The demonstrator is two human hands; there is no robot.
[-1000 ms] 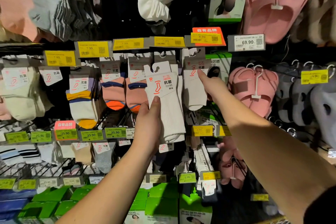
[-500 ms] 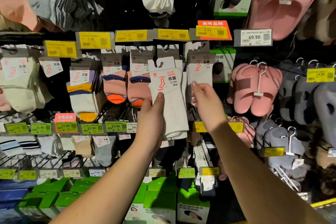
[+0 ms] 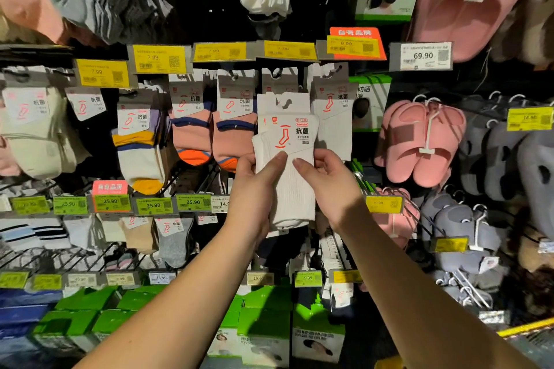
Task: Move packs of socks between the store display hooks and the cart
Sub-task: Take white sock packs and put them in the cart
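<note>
Both hands are on it — the pack of white socks (image 3: 287,171) sits dead centre of the view, held up in front of the display wall. The left hand (image 3: 254,201) has its grip closed around the pack's left edge, thumb laid across the ribbed front, fingers tucked behind. The right hand (image 3: 329,186) clasps the right edge the same way, thumb pressing the front just below the card label (image 3: 289,132). The pack stands upright, its cut-out hanger tab (image 3: 283,102) at twelve o'clock, sitting in front of the hanging packs; whether it is on a hook I cannot tell.

Directly behind it at one o'clock hangs another white sock pack (image 3: 331,117) of the same kind. At nine o'clock from the held pack, two pink ankle-sock packs (image 3: 215,135) hang side by side, and further out a striped yellow-and-white pack (image 3: 141,150). Yellow price tags (image 3: 287,49) run along the rail above at twelve o'clock. Out at three o'clock, pink slippers (image 3: 419,141) hang on a white clip, grey slippers (image 3: 467,228) below them. Down at six o'clock — green boxes (image 3: 263,320) stacked on the bottom shelf
</note>
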